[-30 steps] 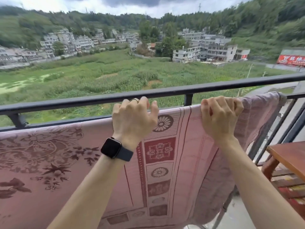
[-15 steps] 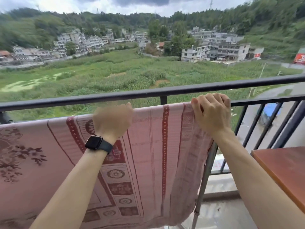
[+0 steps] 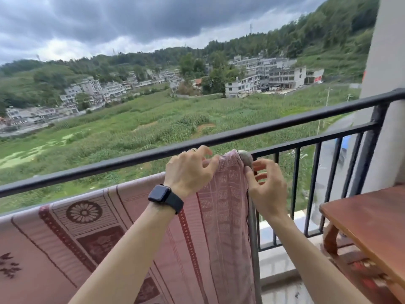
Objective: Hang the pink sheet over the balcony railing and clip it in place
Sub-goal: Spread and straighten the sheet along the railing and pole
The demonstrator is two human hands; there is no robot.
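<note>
You have one pink sheet point(image 3: 65, 238), one balcony railing point(image 3: 285, 123) with two horizontal rails, and one grey upright pole point(image 3: 254, 238). The railing's thin uprights blur too much to count. Two grips are in view, your left grip point(image 3: 190, 172) and your right grip point(image 3: 266, 187). You wear one black watch point(image 3: 160, 194) and one ring point(image 3: 193, 149). There is one wooden desk point(image 3: 372, 216).

The black balcony railing point(image 3: 219, 137) crosses in front of me, rising from 9 o'clock to 2 o'clock. Just inside it a grey metal pole point(image 3: 254, 238) stands upright from 5 o'clock, its rounded top close to the railing's lower bar. The pink sheet point(image 3: 131, 238) is draped over a bar that its own cloth hides from me; it slopes from the pole's top down toward 8 o'clock, with its right edge hanging along the pole. At 4 o'clock a reddish wooden table point(image 3: 372, 227) stands on the pale balcony floor point(image 3: 282, 292).
</note>
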